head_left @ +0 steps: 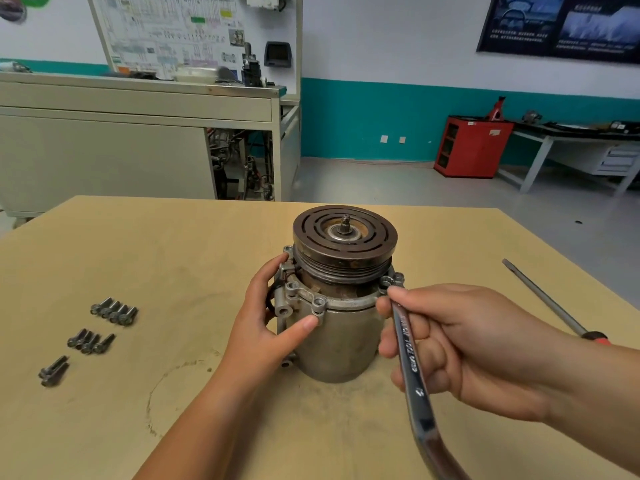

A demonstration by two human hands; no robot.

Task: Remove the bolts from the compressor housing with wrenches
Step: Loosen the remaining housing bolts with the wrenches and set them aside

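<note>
Smack in the middle of the tan table [173, 254], the compressor housing [341, 341] stands upright on its end, with the dark slotted pulley [344, 237] on top and a stub of shaft poking up from the centre. The left hand [273, 317] grips the housing from its left side; the thumb presses on the front just under a flange lug and the other fingers curl round toward the back. The right hand [460, 344] is wrapped round the shank of a wrench [408, 355], fingers curled on it and one fingertip up by the head end. That head end sits right at the flange on the housing's right side, where a bolt [397, 278] is in its lug; the fingertips cover it though, so can't tell if it's actually seated on the bolt. The rest of the wrench runs down to the bottom edge of view, with a bend in it.

Off to the left, well apart from the housing, loose bolts [90, 341] lie on the table in three little bunches; biggest bunch farthest away, smallest one nearest. Over on the right a long screwdriver [550, 303] lies flat, its red-and-black handle end tucked behind the right forearm. Behind the table there's a grey bench [104, 150] with a panel board on it, and a red cabinet [472, 147] against the teal-striped wall.
</note>
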